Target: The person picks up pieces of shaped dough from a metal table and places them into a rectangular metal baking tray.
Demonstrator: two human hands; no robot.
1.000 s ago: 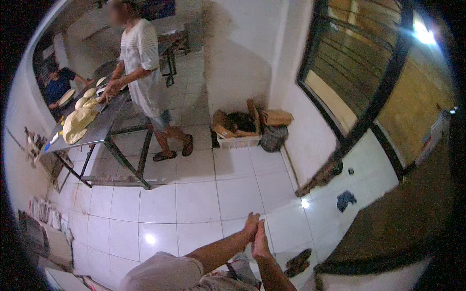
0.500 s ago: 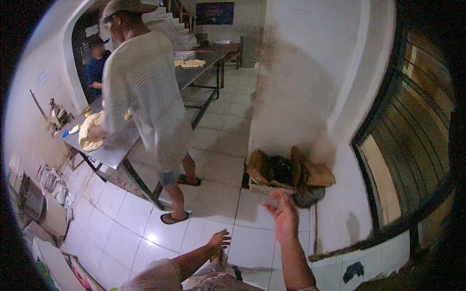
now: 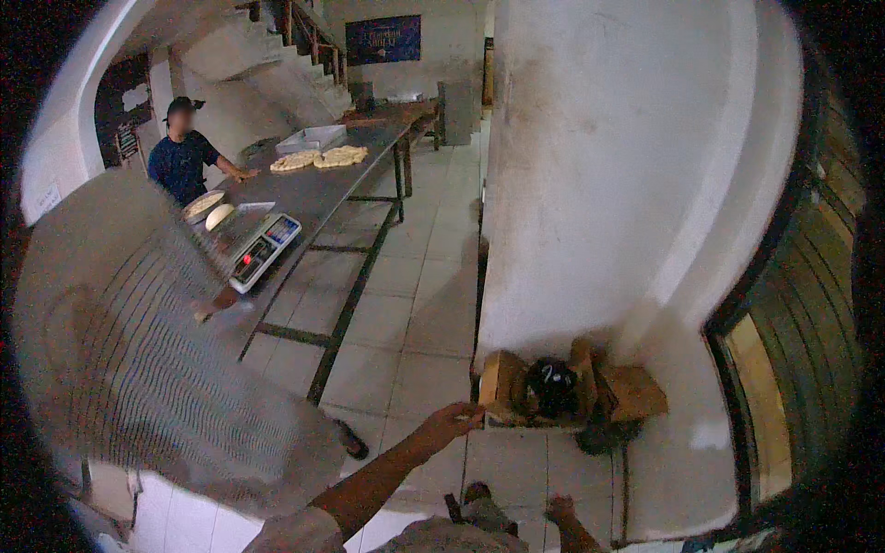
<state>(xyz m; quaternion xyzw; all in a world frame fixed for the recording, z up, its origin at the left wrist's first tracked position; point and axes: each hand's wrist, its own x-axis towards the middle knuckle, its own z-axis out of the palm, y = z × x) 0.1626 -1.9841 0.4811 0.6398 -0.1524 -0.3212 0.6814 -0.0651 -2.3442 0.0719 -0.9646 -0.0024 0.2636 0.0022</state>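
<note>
i see a dark bench [image 3: 309, 195] at ten o'clock, stairs [image 3: 297, 72] at eleven, a pale wall [image 3: 599, 184] at two, dark-framed window [image 3: 811, 286] at three.

The person's left hand [image 3: 452, 421] stretches forward, fingertips overlapping the edge of the cardboard [image 3: 503, 380]; contact cannot be told. Black plastic [image 3: 553, 392] sits amid the cardboard. The right hand [image 3: 560, 510] is low, near the bottom edge. A striped shirt [image 3: 157, 359] fills the left, beside a metal table [image 3: 300, 195] bearing a digital scale [image 3: 265, 253], a dough ball [image 3: 219, 217] and dough strips [image 3: 339, 157].
</note>
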